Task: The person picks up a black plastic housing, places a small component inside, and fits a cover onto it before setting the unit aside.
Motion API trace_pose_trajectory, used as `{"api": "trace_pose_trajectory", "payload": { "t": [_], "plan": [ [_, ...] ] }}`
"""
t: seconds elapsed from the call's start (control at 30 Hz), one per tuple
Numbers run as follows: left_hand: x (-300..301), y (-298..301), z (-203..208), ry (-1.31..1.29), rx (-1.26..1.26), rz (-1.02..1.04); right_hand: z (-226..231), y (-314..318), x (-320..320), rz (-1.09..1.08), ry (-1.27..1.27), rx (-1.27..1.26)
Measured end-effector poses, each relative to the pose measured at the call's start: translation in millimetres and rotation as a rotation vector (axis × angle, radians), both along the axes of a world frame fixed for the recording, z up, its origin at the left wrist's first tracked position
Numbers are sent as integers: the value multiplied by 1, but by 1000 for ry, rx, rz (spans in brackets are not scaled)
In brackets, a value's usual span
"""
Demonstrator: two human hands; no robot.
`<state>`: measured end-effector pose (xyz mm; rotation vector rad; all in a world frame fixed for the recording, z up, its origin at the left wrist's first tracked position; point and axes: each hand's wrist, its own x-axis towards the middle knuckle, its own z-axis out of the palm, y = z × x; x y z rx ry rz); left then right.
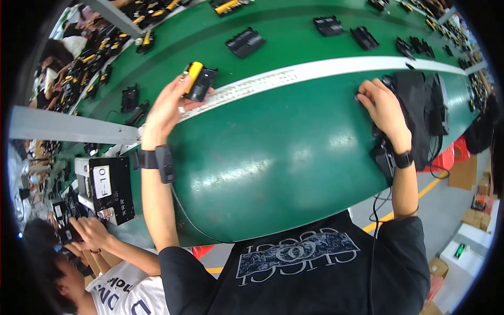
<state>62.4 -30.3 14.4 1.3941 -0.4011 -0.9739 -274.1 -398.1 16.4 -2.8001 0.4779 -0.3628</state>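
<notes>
My left hand (167, 107) is raised at the far left edge of the green work surface (262, 152), beside the white strip. It grips a black and yellow plastic housing (200, 84), fingers around its left side and beneath it. Over the right part of the surface, my right hand (386, 107) is closed with its fingers curled together. A tiny dark bit shows at its fingertips, too small to name. A black bag (412, 100) lies just right of that hand.
Beyond the white strip (310, 68), several black housings (245, 42) lie on a green belt. A black metal box (111, 184) stands at the left, near a grey post (73, 126). A co-worker's hand (92, 233) is at lower left. A thin cable (191, 220) crosses the near edge.
</notes>
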Motion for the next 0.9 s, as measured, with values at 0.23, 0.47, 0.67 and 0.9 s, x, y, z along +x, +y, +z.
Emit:
{"api": "trace_pose_trajectory", "payload": {
  "t": [0.23,0.47,0.67,0.9],
  "plan": [
    [47,-1,-19,37,4,296,-4,3,-2,38,-58,48],
    [219,-7,-29,-265,225,823,-2,8,3,10,-49,66],
    [346,119,-49,-863,1019,973,-7,9,10,66,-125,165],
    [236,84,-45,-965,1248,977,-5,8,8,-11,-70,152]
  ]
}}
